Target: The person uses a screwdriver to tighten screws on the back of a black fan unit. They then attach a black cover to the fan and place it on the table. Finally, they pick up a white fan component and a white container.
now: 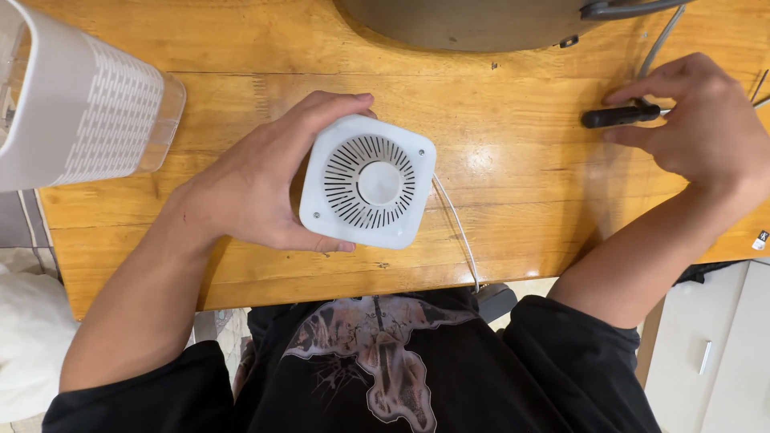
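Observation:
My left hand [257, 180] grips a small white square device [369, 181] with a round slotted vent on its upward face, holding it on the wooden table [513, 200]. A thin white cable [457, 232] runs from the device over the table's near edge. My right hand [706, 128] rests at the far right of the table, its fingers closing around the black handle of a slim tool [619, 117] that lies flat on the wood.
A white container with a perforated side and clear base [88, 104] lies at the left end of the table. A large grey round object [473, 22] sits at the far edge. A white cabinet [722, 361] stands lower right.

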